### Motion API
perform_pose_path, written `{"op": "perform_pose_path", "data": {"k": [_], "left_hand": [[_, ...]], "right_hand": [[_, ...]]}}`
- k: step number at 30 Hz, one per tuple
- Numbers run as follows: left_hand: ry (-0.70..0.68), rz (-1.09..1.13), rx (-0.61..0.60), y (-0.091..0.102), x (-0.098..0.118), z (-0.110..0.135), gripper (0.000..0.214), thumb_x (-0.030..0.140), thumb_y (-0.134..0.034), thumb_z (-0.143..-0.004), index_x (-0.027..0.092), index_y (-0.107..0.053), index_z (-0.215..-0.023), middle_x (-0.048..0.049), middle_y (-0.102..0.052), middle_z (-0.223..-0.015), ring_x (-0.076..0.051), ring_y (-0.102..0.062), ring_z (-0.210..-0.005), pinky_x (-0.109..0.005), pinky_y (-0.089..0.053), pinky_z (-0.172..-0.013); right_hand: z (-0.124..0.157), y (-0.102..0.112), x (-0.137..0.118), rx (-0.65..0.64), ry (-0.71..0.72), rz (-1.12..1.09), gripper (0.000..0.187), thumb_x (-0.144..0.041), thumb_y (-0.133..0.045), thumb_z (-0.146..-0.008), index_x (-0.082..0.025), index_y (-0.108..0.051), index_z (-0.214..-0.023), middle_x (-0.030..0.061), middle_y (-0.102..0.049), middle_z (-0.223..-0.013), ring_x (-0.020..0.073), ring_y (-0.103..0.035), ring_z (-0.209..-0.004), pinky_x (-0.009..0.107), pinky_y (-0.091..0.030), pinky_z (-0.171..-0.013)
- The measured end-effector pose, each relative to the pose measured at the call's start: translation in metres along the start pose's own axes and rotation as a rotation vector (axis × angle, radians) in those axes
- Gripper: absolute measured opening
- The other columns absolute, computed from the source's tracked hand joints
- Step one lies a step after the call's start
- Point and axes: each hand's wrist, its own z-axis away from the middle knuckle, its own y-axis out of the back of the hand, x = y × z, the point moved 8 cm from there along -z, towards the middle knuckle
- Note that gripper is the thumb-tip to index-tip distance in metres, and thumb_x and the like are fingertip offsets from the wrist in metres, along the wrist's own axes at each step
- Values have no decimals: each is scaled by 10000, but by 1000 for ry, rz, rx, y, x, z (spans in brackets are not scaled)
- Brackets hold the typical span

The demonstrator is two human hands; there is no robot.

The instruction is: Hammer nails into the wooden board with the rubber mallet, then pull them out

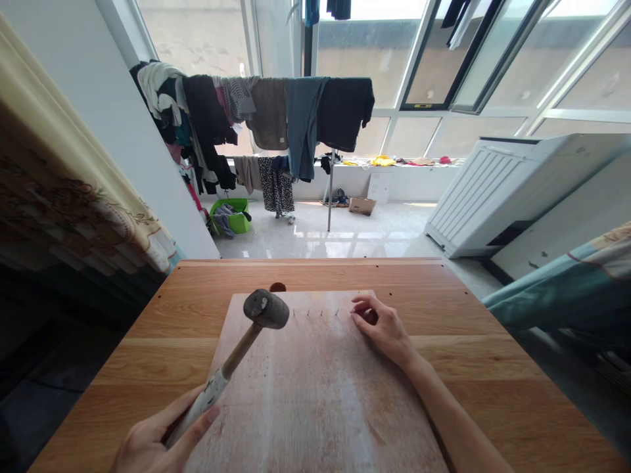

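My left hand [158,437] grips the wooden handle of a black-headed mallet [266,309], whose head hovers over the far left part of a pale wooden board [315,387]. A short row of small nails [315,313] stands along the board's far edge. At the right end of that row my right hand [382,325] rests on the board with its fingertips pinched together; whatever is between them is too small to make out.
The board lies on a wooden table [493,368] with a round hole [277,287] near its far edge. Beyond are a clothes rack [276,118] hung with garments, a green basket [231,215], a white appliance [513,190] and large windows.
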Motion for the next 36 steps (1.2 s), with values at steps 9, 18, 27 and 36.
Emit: {"op": "perform_pose_path", "data": {"k": [9, 18, 27, 36], "left_hand": [[-261, -2, -226, -55, 119, -13, 410, 595, -639, -860, 222, -794, -932, 25, -638, -679, -121, -553, -599, -185, -433, -553], [-306, 6, -409, -99, 157, -23, 366, 537, -597, -915, 203, -744, -890, 42, -532, -696, -111, -436, -637, -210, -334, -586], [-289, -59, -409, -101, 153, -32, 401, 572, -579, -911, 217, -757, -965, 33, -615, -748, -140, -529, -697, -216, -377, -637], [-278, -109, -421, -106, 152, -32, 370, 536, -578, -914, 217, -758, -966, 31, -667, -758, -154, -586, -711, -219, -395, -643]], "right_hand": [[1, -1, -4, 7, 18, 37, 332, -278, -618, -827, -215, -607, -1153, 8, -733, -826, 161, -631, -630, 283, -528, -664], [2, 1, -1, 58, 12, 110, 131, -280, -633, -827, -211, -613, -936, 4, -674, -717, 178, -623, -621, 276, -492, -634], [-1, 1, -2, 61, -7, 87, 321, -277, -630, -803, -194, -614, -1113, -9, -695, -745, 167, -624, -605, 268, -493, -625], [0, 3, -1, 49, -15, 82, 484, -227, -609, -755, -177, -600, -1237, -22, -674, -718, 172, -621, -605, 265, -483, -621]]}}
